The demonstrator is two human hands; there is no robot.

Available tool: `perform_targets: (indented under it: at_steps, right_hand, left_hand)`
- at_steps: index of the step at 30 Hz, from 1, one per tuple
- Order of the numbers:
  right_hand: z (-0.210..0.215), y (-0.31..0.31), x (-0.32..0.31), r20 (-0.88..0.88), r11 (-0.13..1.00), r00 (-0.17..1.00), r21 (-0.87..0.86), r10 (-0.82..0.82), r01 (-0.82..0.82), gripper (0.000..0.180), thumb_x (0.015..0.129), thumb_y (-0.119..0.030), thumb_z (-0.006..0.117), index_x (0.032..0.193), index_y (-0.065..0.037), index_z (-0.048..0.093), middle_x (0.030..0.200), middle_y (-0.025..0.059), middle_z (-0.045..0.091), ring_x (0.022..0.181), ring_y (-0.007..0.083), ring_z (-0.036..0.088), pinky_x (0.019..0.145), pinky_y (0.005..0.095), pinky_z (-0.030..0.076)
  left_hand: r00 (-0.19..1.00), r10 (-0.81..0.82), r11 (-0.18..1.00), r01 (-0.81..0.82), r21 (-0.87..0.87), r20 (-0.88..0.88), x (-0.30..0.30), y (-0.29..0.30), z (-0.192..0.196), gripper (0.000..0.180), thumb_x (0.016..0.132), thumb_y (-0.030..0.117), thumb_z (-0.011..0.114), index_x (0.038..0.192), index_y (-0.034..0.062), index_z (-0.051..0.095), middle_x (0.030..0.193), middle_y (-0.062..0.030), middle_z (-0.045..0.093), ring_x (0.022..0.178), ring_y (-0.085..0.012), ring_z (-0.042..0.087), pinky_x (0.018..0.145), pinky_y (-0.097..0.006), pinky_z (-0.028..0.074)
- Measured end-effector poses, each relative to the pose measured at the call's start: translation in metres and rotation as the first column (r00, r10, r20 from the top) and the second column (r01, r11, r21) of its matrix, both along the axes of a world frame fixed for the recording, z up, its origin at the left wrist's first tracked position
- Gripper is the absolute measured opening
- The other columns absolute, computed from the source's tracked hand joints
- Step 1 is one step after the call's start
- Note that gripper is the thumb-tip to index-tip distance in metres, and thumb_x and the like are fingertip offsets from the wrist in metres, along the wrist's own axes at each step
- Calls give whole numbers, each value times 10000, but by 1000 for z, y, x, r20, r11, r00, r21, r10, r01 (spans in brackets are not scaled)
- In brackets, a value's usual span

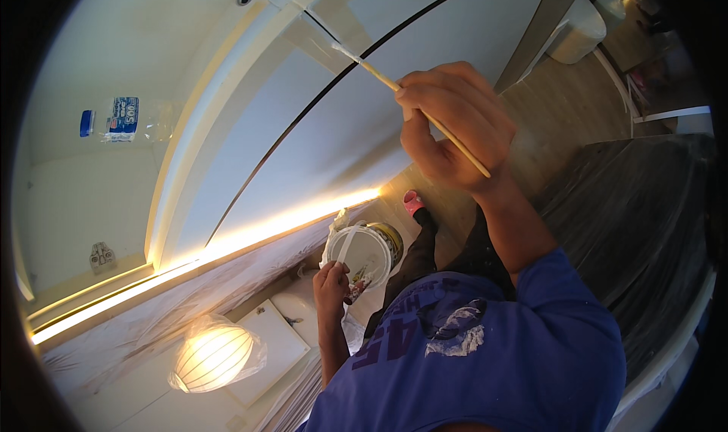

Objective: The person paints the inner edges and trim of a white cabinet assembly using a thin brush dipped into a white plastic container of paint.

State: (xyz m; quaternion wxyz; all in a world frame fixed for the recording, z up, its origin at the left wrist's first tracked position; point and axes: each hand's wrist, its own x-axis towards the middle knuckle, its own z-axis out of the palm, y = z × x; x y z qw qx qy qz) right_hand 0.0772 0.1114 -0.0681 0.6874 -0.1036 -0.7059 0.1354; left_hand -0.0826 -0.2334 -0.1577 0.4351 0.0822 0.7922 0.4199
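My right hand [459, 125] is raised and pinches a thin paintbrush [379, 76] with a pale wooden handle. Its white tip is at the white panel, close to a dark groove [322, 79]; whether it touches cannot be told. Lower down, my left hand [331, 283] is closed around the lower end of a flat white strip [347, 244]. That strip crosses in front of a round white bucket [385, 254], whose inside shows several small coloured items. What else the left fingers hold is hidden.
A clear bottle [123, 119] with a blue cap and a small beige fitting [101, 257] are at the left. A glowing light strip [258, 237] runs below the panel. There is a plastic-wrapped lantern lamp [214, 356] at lower left, and dark sheeting [622, 205] at right.
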Motion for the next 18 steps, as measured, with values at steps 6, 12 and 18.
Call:
perform_targets:
  at_steps: [6,12,18]
  right_hand:
    - [-7,-4,5,64,998,998,-53,25,-22,297,625,117,683,895,-4,655,805,104,696,670,260,629,593,327,517]
    - [0,0,1,15,1000,1000,-7,19,-19,293,626,121,684,891,-1,653,803,101,692,664,253,622,586,324,512]
    - [13,5,-1,-6,999,1000,34,16,-15,297,623,113,690,895,-2,658,807,100,694,659,249,621,578,318,507]
  left_hand:
    - [1000,-7,1000,7,11,-1,0,0,-1,252,1002,166,505,856,-9,613,562,13,450,442,-64,366,423,-255,319]
    - [1000,-4,1000,4,3,-6,-1,-1,-4,251,998,167,508,854,-10,613,564,9,458,440,-65,376,424,-255,324]
    - [1000,5,1000,-5,10,-6,0,-1,-3,251,998,165,508,851,-8,614,564,9,457,443,-65,373,424,-253,314]
